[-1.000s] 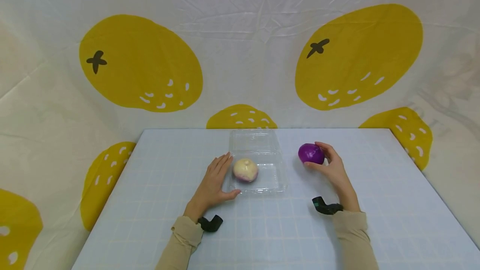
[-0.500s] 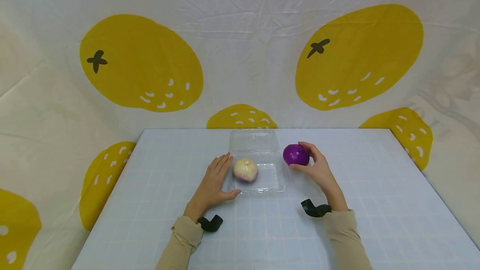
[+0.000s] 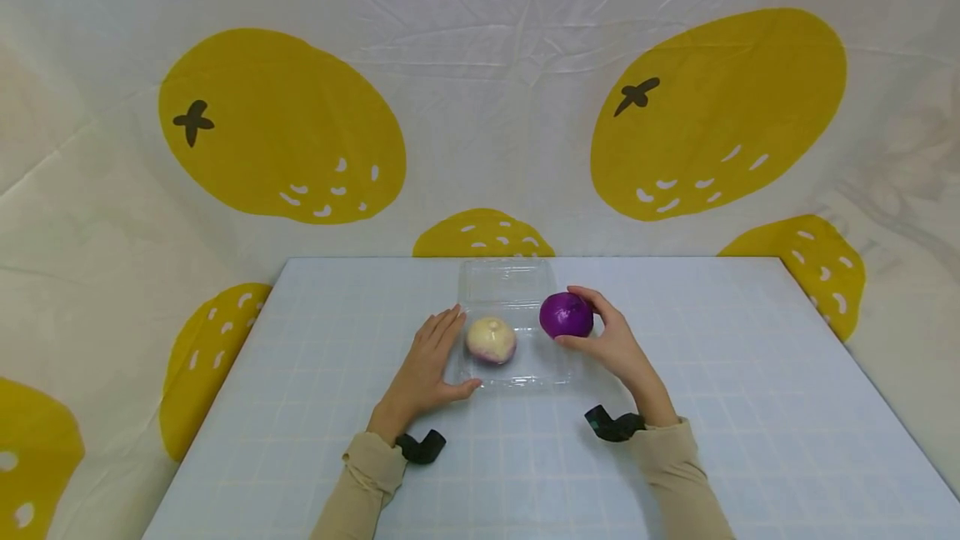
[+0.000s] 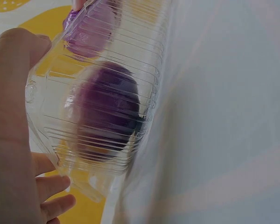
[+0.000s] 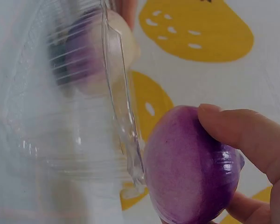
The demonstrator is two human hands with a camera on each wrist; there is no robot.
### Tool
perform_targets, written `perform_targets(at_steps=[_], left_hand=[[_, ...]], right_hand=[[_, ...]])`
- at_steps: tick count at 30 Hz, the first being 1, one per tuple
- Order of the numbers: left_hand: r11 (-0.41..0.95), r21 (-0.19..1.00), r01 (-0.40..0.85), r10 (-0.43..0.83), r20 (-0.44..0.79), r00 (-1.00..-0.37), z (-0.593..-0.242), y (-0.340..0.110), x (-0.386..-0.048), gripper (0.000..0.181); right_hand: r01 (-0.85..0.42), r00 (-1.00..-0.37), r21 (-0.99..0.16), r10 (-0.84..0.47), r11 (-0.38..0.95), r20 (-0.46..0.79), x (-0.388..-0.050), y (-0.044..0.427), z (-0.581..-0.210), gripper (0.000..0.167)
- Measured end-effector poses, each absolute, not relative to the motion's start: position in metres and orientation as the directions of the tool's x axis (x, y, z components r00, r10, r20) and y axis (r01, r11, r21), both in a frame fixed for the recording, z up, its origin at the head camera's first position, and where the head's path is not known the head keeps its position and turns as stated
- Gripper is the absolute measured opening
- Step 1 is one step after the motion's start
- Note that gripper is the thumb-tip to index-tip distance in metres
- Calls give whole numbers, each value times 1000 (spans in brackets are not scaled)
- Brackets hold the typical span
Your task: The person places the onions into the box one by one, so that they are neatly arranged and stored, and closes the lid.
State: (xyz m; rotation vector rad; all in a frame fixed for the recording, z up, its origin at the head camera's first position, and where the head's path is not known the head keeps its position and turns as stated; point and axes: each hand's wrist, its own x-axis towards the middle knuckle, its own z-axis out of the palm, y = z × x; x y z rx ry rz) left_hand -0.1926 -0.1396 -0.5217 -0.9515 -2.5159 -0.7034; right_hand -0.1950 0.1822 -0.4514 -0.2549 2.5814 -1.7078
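A clear plastic clamshell box (image 3: 534, 367) lies on the table, its lid (image 3: 507, 282) folded back on the far side. In its left part sits a cream and purple turnip (image 3: 491, 341), seen through the ribbed wall in the left wrist view. My left hand (image 3: 425, 369) rests against the box's left rim, fingers straight and thumb spread to the near corner. A glossy purple onion (image 3: 566, 315) is held between the thumb and fingers of my right hand (image 3: 615, 348). It is raised at the box's right rim, as the right wrist view (image 5: 191, 163) shows.
The table (image 3: 315, 440) has a pale blue checked top. Behind it hangs a white cloth (image 3: 495, 123) printed with large yellow fruit. A black wrist camera (image 3: 422, 447) sits on the left wrist and another black camera (image 3: 615, 425) on the right.
My right hand has carried the purple onion leftward from beside the box to its right rim. My left hand, the box and the turnip have stayed in place.
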Motion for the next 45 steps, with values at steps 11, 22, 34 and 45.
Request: perform_targets(at_steps=[11, 22, 34, 45], left_hand=[[657, 336, 675, 508, 464, -726, -520, -139, -191, 99], [640, 342, 688, 506, 487, -712, -520, -139, -192, 100], [640, 333, 692, 503, 500, -705, -520, -139, -191, 101], [640, 327, 695, 501, 507, -701, -521, -137, -189, 100]], right_hand=[[-177, -970, -901, -228, 396, 90, -194, 166, -456, 80], [-299, -939, -826, -304, 479, 163, -190, 159, -457, 79], [-468, -872, -685, -415, 558, 258, -189, 151, -461, 74], [-456, -881, -596, -433, 661, 193, -186, 145, -461, 72]])
